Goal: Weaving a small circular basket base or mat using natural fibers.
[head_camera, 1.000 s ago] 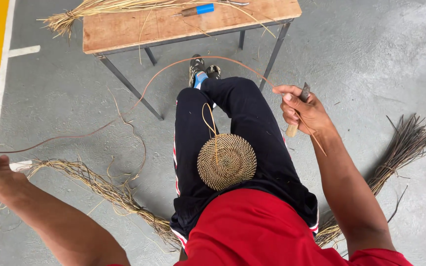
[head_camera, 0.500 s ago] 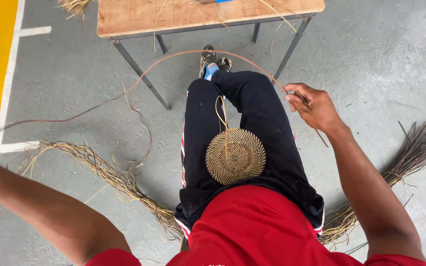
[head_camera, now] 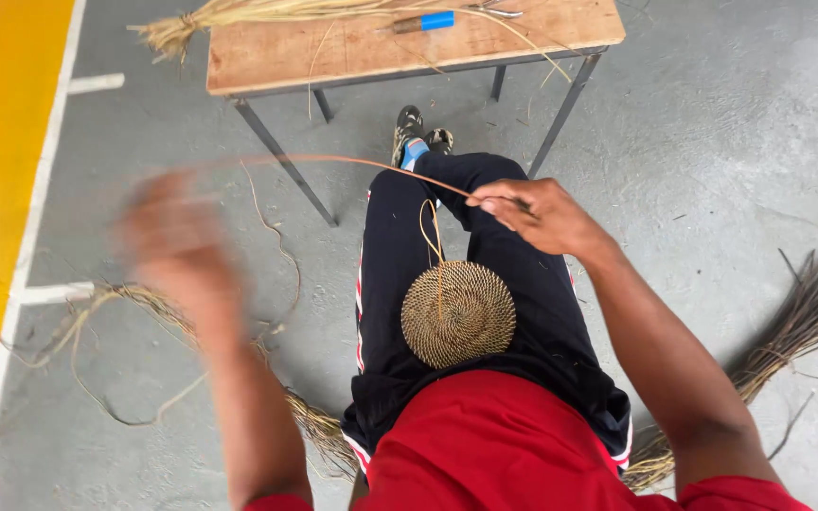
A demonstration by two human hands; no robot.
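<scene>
Your right hand [head_camera: 532, 213] pinches one end of a long thin strand [head_camera: 333, 161] running leftward toward your blurred left hand [head_camera: 177, 251], grip unclear, hands well apart, with the woven disc [head_camera: 458, 314] on your lap, nearer the right.

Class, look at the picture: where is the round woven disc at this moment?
In the head view, the round woven disc lies on the person's lap, on the black trousers, below the right hand and just above the red shirt.
</scene>
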